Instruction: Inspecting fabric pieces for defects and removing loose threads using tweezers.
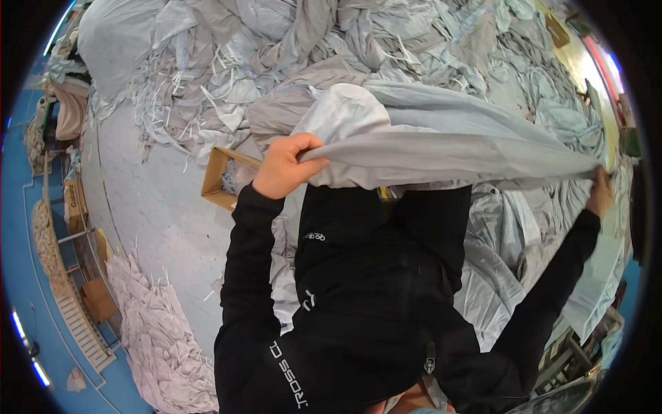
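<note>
A long piece of grey fabric point(441, 155) is stretched between my two hands, across my lap. My left hand point(286, 165) pinches one end between thumb and fingers. Far to the right, my right hand point(600, 193) is closed on the other end, its fingers small and partly hidden. A paler fold of the cloth point(348, 110) rises beside my left hand. The fabric's far side spreads over the heap beyond it.
A large heap of grey fabric point(289, 34) with white strips fills the far side. An open cardboard box point(217, 178) with small pieces in it stands left of my left hand. Pinkish cloth point(158, 345) lies at the lower left, and more grey fabric point(493, 276) is to my right.
</note>
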The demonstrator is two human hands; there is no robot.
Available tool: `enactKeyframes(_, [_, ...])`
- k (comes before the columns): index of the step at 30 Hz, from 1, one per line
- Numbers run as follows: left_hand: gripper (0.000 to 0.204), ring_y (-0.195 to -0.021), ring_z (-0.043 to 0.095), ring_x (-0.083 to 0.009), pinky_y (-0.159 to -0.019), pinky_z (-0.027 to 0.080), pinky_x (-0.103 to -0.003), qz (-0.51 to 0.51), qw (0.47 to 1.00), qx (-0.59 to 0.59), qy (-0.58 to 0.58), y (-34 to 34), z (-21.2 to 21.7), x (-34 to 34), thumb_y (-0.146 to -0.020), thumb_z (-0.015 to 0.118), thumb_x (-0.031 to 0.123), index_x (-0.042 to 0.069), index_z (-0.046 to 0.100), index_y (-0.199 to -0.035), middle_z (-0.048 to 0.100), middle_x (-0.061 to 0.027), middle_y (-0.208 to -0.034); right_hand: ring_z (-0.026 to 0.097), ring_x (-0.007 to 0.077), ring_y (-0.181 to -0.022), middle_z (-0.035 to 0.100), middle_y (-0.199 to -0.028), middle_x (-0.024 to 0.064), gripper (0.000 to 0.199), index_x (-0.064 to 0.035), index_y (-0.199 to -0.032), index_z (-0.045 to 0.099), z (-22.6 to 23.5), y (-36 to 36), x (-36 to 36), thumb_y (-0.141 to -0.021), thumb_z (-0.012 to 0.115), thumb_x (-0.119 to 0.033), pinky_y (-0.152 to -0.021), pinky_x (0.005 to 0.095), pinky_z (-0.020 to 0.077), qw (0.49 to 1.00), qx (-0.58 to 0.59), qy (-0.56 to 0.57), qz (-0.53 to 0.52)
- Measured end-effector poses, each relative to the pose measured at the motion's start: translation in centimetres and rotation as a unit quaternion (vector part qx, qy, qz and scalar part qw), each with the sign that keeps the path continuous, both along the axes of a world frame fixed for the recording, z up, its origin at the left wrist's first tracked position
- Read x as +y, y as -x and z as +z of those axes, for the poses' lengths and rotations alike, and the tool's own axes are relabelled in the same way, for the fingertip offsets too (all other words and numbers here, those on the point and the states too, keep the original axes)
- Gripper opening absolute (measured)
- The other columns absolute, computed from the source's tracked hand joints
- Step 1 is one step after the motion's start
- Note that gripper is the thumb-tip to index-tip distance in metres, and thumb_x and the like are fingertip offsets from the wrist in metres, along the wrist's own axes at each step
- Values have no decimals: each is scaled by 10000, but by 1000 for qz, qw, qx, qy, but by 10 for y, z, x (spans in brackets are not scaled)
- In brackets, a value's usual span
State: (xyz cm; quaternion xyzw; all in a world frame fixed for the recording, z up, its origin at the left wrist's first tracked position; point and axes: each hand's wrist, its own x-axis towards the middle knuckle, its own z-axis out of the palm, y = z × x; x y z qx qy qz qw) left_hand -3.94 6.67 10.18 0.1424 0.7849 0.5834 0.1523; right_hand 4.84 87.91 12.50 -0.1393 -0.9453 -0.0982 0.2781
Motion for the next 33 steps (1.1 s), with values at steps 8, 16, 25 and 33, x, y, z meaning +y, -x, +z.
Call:
enactKeyframes(8, [112,-612,457,-19,-550,364,-196,-23,987,-154,-22,-2,-42,-6,-772,705,62,16,616,-822,552,43,-697,643,113,-789,698,-876,71,215,6,-1051,677,-128,28,-229,-880,639,-119,-761,247,496,875,104,462,101])
enactKeyframes(16, [113,-656,472,-55,-604,383,-222,-36,998,-48,-2,-20,-4,15,-765,682,17,3,612,-852,551,31,-738,500,46,-597,594,-778,-6,247,27,-1099,626,-33,49,-562,-857,633,-21,-536,214,409,556,-181,715,383])
enactKeyframes(25, [105,-665,489,-58,-612,404,-224,-89,992,-22,89,-10,-32,15,-756,688,36,-3,605,-807,541,8,-710,373,2,-504,511,-633,-78,47,-36,-828,633,-12,26,-491,-839,664,-70,-462,187,264,575,-189,749,269])
enactKeyframes(33, [124,-678,481,-18,-608,393,-196,-4,991,-128,-28,-1,-64,-9,-792,674,58,4,644,-899,578,53,-769,315,-7,-449,481,-605,-91,98,-50,-829,644,-58,26,-449,-843,704,-126,-407,192,198,596,-118,785,125])
